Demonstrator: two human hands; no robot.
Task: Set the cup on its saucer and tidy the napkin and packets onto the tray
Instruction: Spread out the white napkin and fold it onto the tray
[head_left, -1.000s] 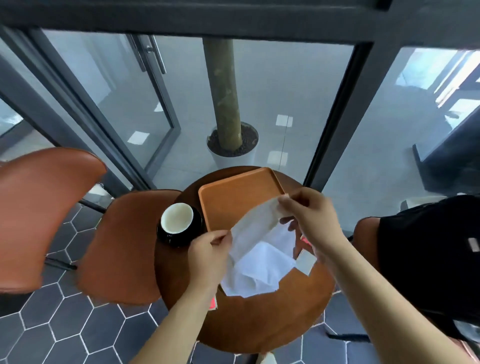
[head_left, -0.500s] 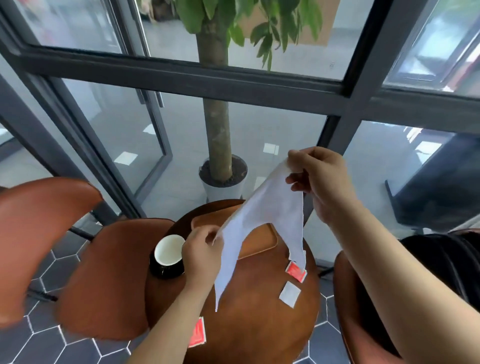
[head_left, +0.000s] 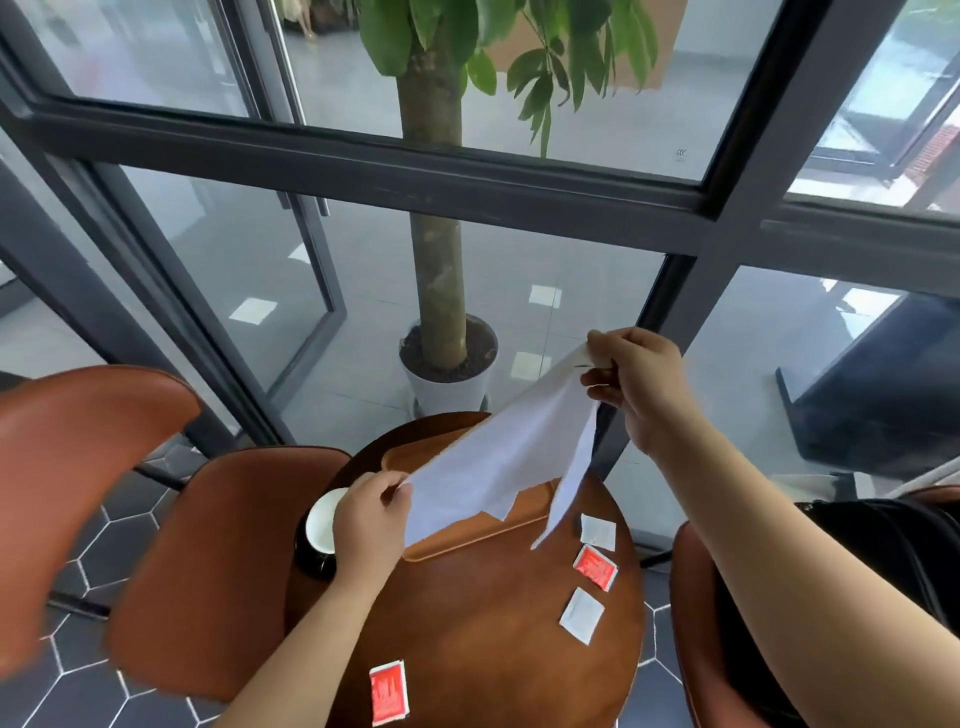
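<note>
Both the left hand (head_left: 369, 512) and right hand (head_left: 636, 384) pinch the white paper napkin (head_left: 498, 467) stretched mid-frame above the orange wooden tray (head_left: 467, 535). The white cup (head_left: 322, 522) seemingly already sits on its dark saucer (head_left: 311, 561); four packets remain on the table.

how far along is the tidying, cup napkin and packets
Done: the cup appears to sit on its dark saucer, left of the tray. In hand: the left hand and right hand hold the white napkin stretched out above the tray. Left: four packets lie on the table, two red and two white; the tray holds nothing yet.
</note>
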